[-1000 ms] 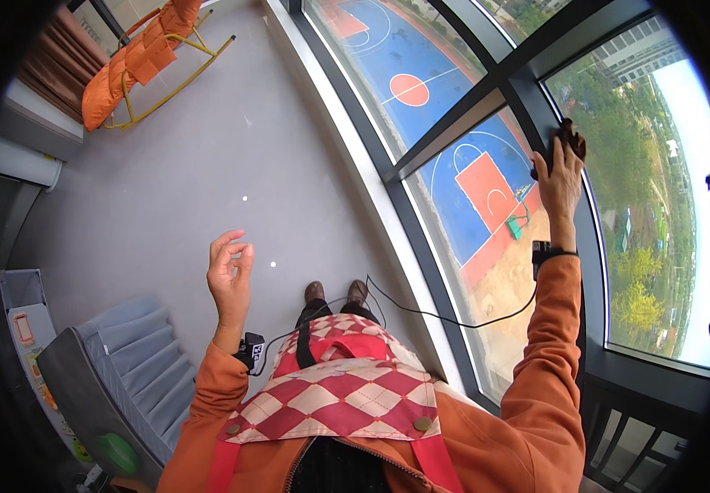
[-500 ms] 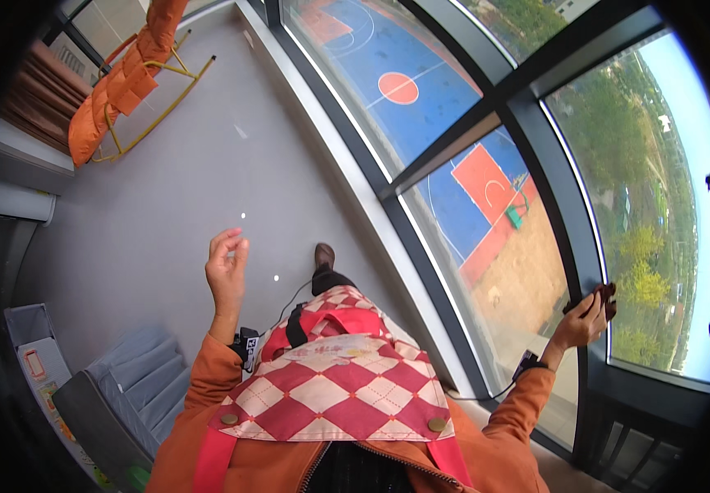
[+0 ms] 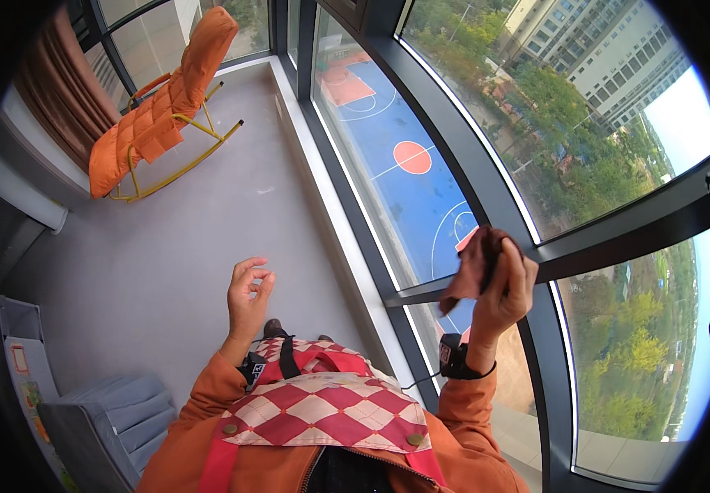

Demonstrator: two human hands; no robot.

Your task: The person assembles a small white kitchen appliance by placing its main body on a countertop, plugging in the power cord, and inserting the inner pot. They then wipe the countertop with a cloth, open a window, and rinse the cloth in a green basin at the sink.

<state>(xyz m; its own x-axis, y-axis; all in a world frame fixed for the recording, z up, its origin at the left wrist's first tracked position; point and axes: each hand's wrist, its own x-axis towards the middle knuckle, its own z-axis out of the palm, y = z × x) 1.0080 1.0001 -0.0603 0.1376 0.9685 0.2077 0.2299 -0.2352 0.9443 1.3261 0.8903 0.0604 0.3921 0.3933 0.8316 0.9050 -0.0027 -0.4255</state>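
My right hand (image 3: 506,296) is closed round a bunched dark reddish-brown cloth (image 3: 476,264), one loose end of it hanging to the left of the fingers. Hand and cloth are in front of the dark window frame (image 3: 585,256); whether they touch it I cannot tell. My left hand (image 3: 248,302) is raised over the grey floor with nothing in it, its fingers loosely curled and the thumb apart from them. Dark bands with small devices sit on both wrists. A red and cream diamond-patterned apron (image 3: 322,411) covers my front.
Tall window panes (image 3: 634,329) run along the right, a sports court and trees beyond them. A white sill (image 3: 334,222) edges the grey floor (image 3: 174,246). Far left stands an orange padded rocking chair (image 3: 166,107); near left, a grey cushioned seat (image 3: 129,419) beside a storage box (image 3: 22,349).
My right hand has come away from the right-hand pane, moving left and up with the cloth. My left hand has shifted slightly right and down. The view has turned, bringing buildings into sight.
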